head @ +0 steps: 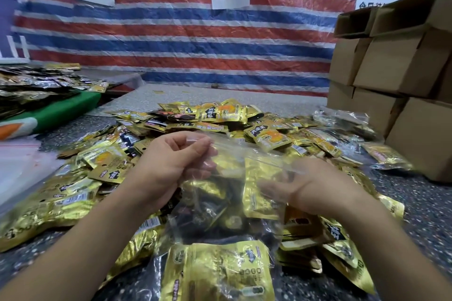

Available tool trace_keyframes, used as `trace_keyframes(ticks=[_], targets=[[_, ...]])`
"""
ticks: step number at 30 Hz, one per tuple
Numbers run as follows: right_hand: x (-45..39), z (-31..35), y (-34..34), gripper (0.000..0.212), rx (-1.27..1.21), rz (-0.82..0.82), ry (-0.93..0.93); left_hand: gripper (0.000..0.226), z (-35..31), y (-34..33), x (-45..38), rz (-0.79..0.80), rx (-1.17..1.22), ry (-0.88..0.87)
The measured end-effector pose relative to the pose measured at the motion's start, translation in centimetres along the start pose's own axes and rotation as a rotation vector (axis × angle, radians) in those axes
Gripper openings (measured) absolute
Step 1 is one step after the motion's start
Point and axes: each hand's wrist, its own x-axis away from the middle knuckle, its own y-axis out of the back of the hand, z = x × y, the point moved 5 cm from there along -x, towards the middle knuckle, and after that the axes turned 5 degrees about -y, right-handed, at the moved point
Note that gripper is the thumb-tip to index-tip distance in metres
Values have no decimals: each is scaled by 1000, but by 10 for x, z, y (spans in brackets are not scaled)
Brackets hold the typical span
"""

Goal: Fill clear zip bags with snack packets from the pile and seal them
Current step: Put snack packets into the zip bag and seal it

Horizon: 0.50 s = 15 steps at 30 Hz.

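A clear zip bag (227, 200) hangs in front of me above the pile of gold snack packets (220, 120), with several gold and dark packets inside it. My left hand (168, 161) pinches the bag's top left corner at the zip strip. My right hand (310, 188) is blurred at the bag's right side, fingers spread against the plastic, partly behind it; whether it grips the bag is unclear. The zip strip runs slanting from left hand toward right hand.
Stacked cardboard boxes (396, 76) stand at the right. Filled clear bags (342, 117) lie near them. A stack of empty clear bags (22, 161) sits at the left. Another table (36, 85) with dark packets lies far left. A striped tarp (183, 39) closes the back.
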Motion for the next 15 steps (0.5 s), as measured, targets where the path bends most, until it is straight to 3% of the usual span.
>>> trace_keyframes(ticks=[8,15], targets=[[-7,3,0,54,-170,-15,1,12,-4,-1,0,-25,-27,-43],[-5,1,14,64,-507,-15,0,17,-11,-1,4,-5,-54,-66]])
